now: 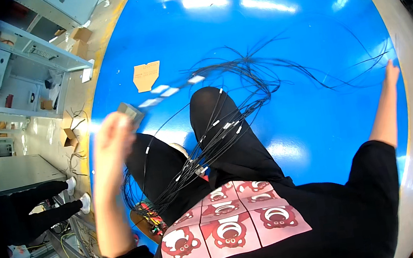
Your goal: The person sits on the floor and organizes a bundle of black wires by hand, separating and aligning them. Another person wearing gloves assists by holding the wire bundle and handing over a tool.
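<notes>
My left hand (116, 135), smeared by motion, is raised at the left beside my knee. It is closed on a small grey-green block-like thing (132, 113) whose kind I cannot make out. Far out to the right, on a stretched arm, my right hand (391, 73) pinches the ends of some thin black cables (308, 69). These run left in a loose, partly blurred fan above my knees. More black cables (218, 138) with small white labels lie across my lap and thighs. Several white tags (170, 92) show blurred between the grey-green thing and the fan.
A tan cardboard piece (147, 76) lies on the glossy blue floor (193, 31). By my left hip is a container of tools (148, 224). Open metal cabinets (17, 75), small cardboard boxes (69, 136) and another person's legs (49, 202) are at the left.
</notes>
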The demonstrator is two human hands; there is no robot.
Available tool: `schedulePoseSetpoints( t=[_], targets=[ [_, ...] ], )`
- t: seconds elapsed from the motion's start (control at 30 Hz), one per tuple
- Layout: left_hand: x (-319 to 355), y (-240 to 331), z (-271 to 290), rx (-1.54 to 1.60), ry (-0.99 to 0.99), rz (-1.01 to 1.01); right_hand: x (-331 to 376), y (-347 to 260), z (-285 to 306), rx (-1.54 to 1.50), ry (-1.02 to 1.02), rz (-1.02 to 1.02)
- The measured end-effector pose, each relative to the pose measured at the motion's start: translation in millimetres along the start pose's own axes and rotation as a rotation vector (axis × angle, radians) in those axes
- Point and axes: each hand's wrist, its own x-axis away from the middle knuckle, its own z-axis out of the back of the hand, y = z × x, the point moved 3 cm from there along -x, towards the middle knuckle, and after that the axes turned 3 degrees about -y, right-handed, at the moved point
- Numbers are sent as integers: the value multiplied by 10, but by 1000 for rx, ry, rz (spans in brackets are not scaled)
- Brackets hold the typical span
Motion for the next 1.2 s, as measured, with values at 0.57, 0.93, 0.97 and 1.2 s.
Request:
schedulePoseSetpoints(
  t=[0.57,0.93,0.97,1.2],
  targets=[
    [248,-236,-1269,-223,-106,-97,6564,-2523,-551,-1562,-1781,-1048],
    [340,-201,-1389,-145,-93,-99,6507,-2506,-477,-1502,-1524,-1078],
    [346,-171,-1395,-196,-101,-126,6509,-2498,-479,-1490,-1527,-1060],
    [416,-220,-1477,-165,-165,-104,6617,-2588,-439,-1500,-1508,-1015]
  ],
)
